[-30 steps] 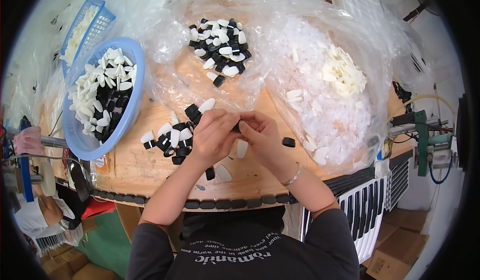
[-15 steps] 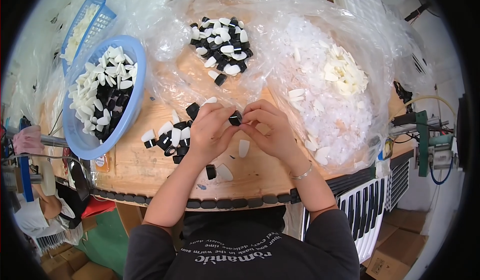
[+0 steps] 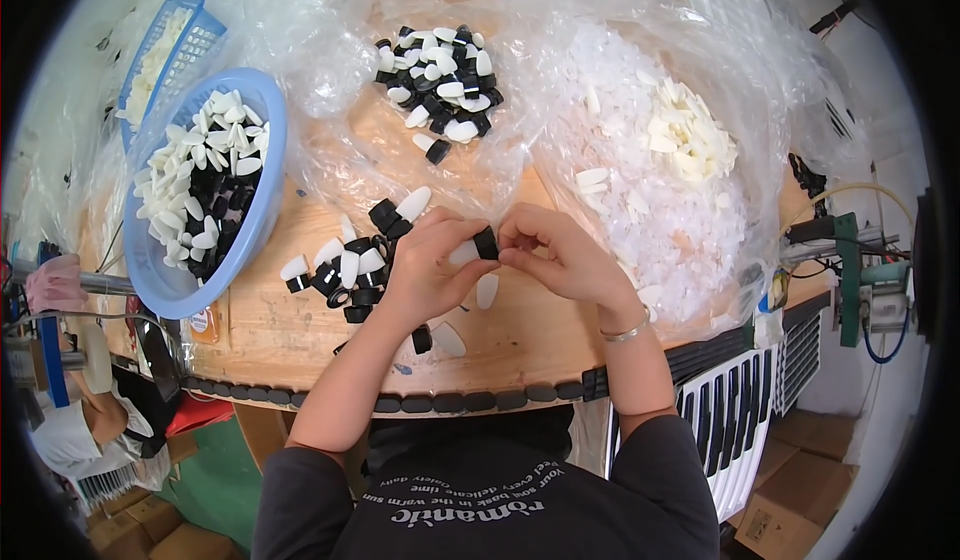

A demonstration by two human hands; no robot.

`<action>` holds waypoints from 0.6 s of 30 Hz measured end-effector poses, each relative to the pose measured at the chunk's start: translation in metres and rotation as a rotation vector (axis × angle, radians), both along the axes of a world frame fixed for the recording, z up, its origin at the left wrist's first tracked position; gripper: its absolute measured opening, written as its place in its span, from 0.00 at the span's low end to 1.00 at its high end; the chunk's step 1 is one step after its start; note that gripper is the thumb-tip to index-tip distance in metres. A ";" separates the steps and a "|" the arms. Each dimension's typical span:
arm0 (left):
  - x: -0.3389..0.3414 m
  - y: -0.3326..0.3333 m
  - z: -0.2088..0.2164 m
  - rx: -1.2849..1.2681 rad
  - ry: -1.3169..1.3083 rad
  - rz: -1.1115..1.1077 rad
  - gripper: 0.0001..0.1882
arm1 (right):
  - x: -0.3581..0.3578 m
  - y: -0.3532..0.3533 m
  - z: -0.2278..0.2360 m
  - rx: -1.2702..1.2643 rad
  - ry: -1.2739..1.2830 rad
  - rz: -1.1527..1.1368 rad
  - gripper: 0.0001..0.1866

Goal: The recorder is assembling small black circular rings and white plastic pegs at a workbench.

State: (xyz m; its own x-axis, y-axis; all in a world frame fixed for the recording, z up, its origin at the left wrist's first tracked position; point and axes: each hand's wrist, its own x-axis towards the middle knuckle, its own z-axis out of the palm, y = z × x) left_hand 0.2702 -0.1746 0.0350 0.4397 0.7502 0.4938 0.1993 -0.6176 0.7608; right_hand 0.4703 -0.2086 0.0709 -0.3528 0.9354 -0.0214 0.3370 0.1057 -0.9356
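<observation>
My left hand is closed on a small piece made of a black cap with a white oval blade, pinched between thumb and fingers. Its black end points to the right. Right beside that end, the fingertips of my right hand are pressed together; whatever they grip is too small or hidden to name. To the left of my left hand lies a loose group of similar black-and-white pieces. Below the hands, a flat white oval blade and a black cap rest on the wooden table.
A blue bowl of white blades and black caps stands at the left, with a blue basket behind it. Farther back is a heap of black-and-white pieces. Clear plastic sheeting holds translucent bits and cream blades at right.
The black-capped piece has turned so its white blade shows in my left hand. My right hand has shifted slightly right, its fingers more curled.
</observation>
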 end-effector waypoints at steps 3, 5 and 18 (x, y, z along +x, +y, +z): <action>-0.002 0.000 0.004 -0.042 0.009 -0.015 0.22 | 0.000 0.002 0.000 0.063 -0.036 0.053 0.04; -0.003 0.001 0.007 -0.068 0.008 -0.031 0.22 | -0.002 0.002 0.002 0.080 -0.037 0.069 0.04; -0.001 -0.001 0.005 0.010 0.071 0.007 0.26 | -0.003 0.002 -0.004 0.135 -0.104 0.077 0.03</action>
State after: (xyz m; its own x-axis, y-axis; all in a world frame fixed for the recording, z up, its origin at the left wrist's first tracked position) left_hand 0.2688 -0.1754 0.0401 0.4688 0.7486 0.4688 0.2568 -0.6234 0.7386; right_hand 0.4678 -0.2062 0.0671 -0.4260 0.9026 0.0622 0.4172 0.2570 -0.8717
